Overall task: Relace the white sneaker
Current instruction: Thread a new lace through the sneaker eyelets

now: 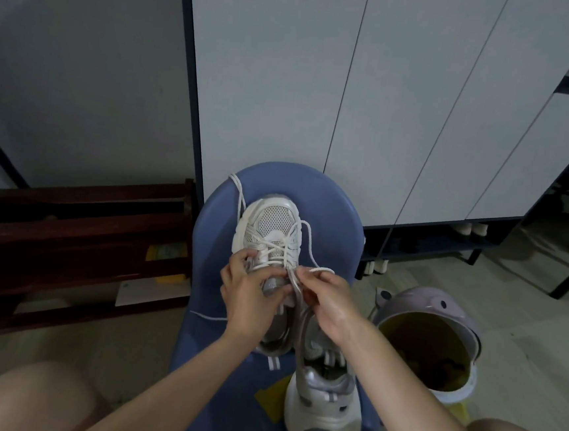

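A white sneaker (272, 226) with a mesh toe lies on a blue chair seat (337, 220), toe pointing away from me. Its white lace (308, 245) crosses the front eyelets; one loose end trails off toward the chair's far left rim, another loops to the right. My left hand (247, 293) grips the sneaker's left side by the eyelets. My right hand (328, 303) pinches a lace strand just right of the tongue. A second white and silver sneaker (323, 401) lies nearer to me on the seat, partly under my right forearm.
A lilac bin (439, 318) with an open top stands on the floor to the right. Dark wooden furniture (77, 242) sits low on the left. White cabinet doors (355, 101) rise behind the chair. My knees frame the bottom corners.
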